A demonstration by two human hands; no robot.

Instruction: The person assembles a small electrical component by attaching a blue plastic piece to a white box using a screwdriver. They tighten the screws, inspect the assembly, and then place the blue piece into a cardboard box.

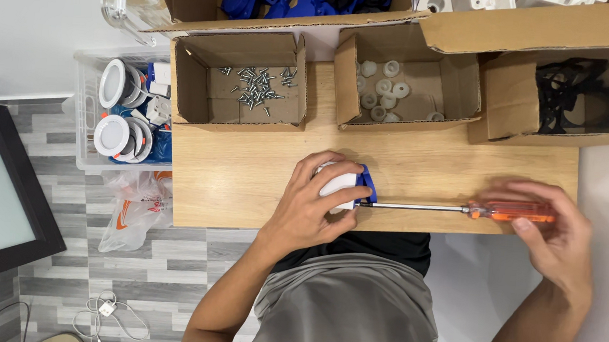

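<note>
Two hands busy: left hand (314, 202) grip closed around white-and-blue plug (347, 185) on bench (239, 177); right hand (557, 231) grip wraps orange screwdriver (461, 209), tip at plug. Screw box (243, 79) behind.

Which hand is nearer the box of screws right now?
Left. The left hand grips the white and blue part just below the box of screws. The right hand holds the screwdriver handle far off to the right of it.

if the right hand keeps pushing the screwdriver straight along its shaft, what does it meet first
The right hand points the screwdriver left, so it meets the white and blue part held by the left hand; the tip looks already there.
</note>
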